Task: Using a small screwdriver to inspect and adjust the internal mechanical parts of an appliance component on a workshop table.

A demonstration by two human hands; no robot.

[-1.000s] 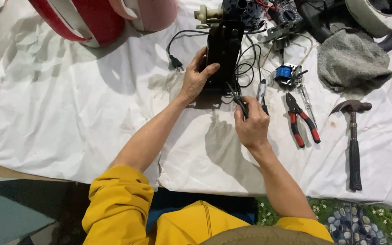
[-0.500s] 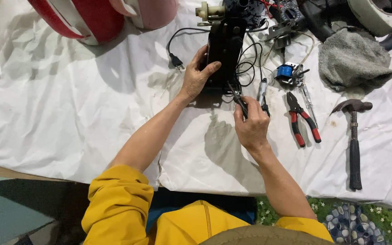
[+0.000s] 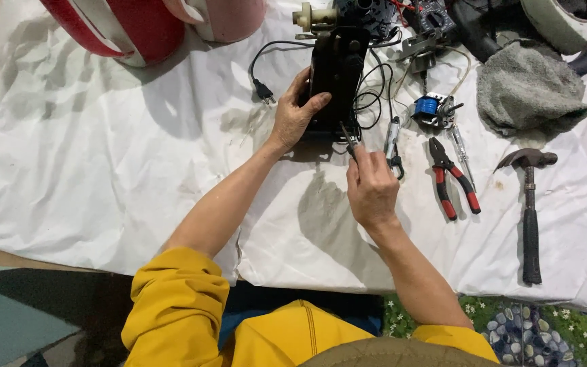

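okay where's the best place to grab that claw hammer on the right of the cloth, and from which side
Probably the lower part of the claw hammer's dark handle, coming straight down from above. It lies flat on the white cloth, head away from the person, handle end nearest, with bare cloth on both sides.

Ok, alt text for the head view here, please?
Left hand steadies a dark appliance body on a white sheet while the right hand holds a thin tool at its base; pliers and hammer lie right.
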